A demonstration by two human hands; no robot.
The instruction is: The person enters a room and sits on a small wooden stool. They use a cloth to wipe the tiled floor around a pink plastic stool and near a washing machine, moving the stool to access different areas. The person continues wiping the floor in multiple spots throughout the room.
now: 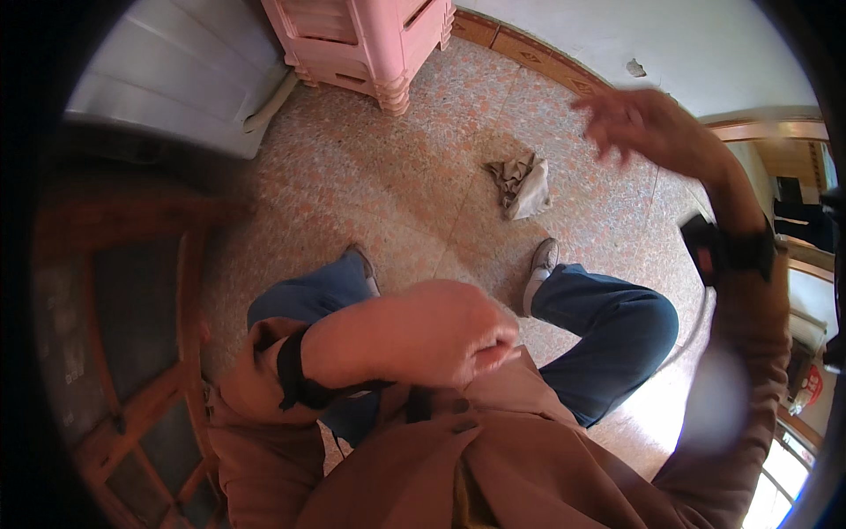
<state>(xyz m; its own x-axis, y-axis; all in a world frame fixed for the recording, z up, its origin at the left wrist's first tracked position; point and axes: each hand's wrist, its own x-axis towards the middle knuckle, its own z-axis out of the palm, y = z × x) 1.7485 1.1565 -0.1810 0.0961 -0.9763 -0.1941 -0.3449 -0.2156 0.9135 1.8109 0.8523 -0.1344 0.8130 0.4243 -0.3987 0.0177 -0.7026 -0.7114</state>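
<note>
My left hand [476, 337] is bent across in front of my chest, its fingers curled in. Blur and the angle hide whether anything is inside it. A black strap [294, 370] circles that forearm. Raised to the far right, my right hand [624, 125] has its fingers spread and holds nothing; motion blurs it. It appears in front of the lower white wall [700, 66]. A black device on a band [727, 251] sits on that forearm. Between the hands and the pink stools, a crumpled grey-beige cloth [522, 188] lies on the speckled floor [423, 178], just beyond my right shoe [543, 261].
A stack of pink plastic stools [370, 46] stands near the wall. Left of it is a white appliance [178, 66] with a hose [271, 102]. A wood-framed glazed panel [188, 297] rises close on my left. A cable [694, 337] hangs by my right knee.
</note>
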